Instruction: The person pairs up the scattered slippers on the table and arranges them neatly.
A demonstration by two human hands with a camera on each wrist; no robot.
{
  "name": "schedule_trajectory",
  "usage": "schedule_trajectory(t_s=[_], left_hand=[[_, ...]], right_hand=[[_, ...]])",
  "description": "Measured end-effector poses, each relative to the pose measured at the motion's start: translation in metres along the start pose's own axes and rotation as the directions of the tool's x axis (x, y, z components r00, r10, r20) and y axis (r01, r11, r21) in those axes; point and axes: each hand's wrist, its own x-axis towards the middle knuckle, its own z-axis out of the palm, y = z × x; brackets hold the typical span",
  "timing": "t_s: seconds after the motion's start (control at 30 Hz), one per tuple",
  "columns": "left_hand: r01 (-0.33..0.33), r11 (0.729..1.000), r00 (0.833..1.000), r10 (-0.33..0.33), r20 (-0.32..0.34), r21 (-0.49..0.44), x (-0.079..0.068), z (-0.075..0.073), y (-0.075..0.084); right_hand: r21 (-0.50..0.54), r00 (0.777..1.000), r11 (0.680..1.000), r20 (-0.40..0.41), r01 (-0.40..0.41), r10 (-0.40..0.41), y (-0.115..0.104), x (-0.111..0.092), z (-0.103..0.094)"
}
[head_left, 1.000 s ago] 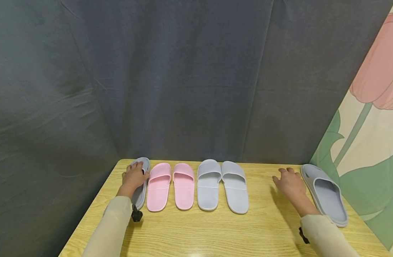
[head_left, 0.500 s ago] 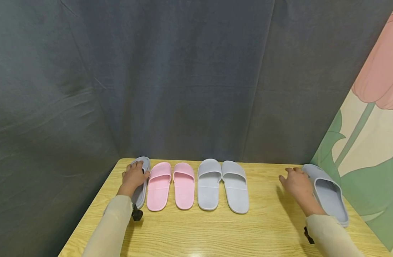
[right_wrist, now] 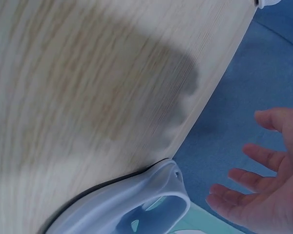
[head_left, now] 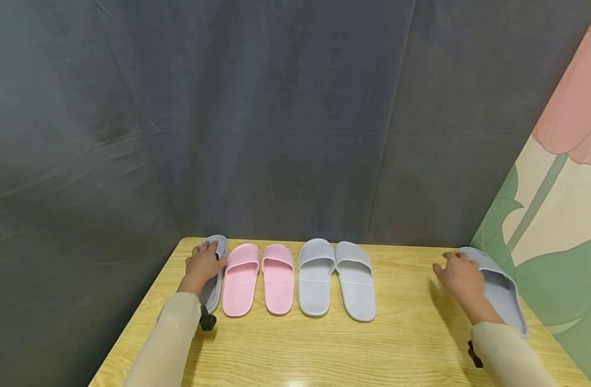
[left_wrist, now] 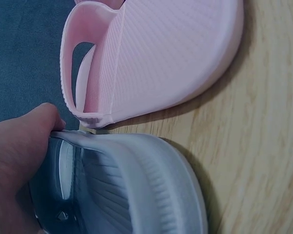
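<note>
At the table's left end my left hand (head_left: 203, 264) grips the upper of a grey slipper (head_left: 211, 294). The left wrist view has the thumb (left_wrist: 45, 116) against the strap edge of that slipper (left_wrist: 158, 170); the other fingers are mostly hidden. My right hand (head_left: 462, 275) hovers over the toe end of the other grey slipper (head_left: 505, 301) at the right. Seen from the right wrist, this hand (right_wrist: 271, 180) has its fingers spread and slightly bent, apart from the slipper (right_wrist: 93, 207). Two pink slippers (head_left: 240, 290) lie just right of the left hand.
Two light grey slippers (head_left: 315, 290) lie side by side mid-row, toes toward the back. The wooden table (head_left: 295, 349) ends at a dark curtain (head_left: 286, 134) behind. A wall with a printed tulip (head_left: 566, 118) borders the right side.
My right hand has moved right, from beside the far-right grey slipper to over its toe end. The left hand stays on its slipper.
</note>
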Motion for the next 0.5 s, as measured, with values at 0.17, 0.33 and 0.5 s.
schedule_trajectory(t_s=[0.17, 0.33, 0.5], left_hand=[[-0.001, 1.0, 1.0, 0.001, 0.004, 0.003, 0.0, -0.002, 0.002], [0.004, 1.0, 1.0, -0.004, 0.001, 0.003, -0.002, -0.003, 0.004], [0.018, 1.0, 1.0, -0.018, -0.005, 0.002, -0.001, -0.002, 0.003]], right_hand=[[0.008, 1.0, 1.0, 0.015, -0.02, 0.02, 0.009, 0.003, -0.003], [0.029, 1.0, 0.999, -0.019, -0.013, 0.013, 0.017, 0.003, -0.004], [0.03, 0.999, 0.999, -0.031, -0.028, 0.029, 0.027, 0.004, -0.007]])
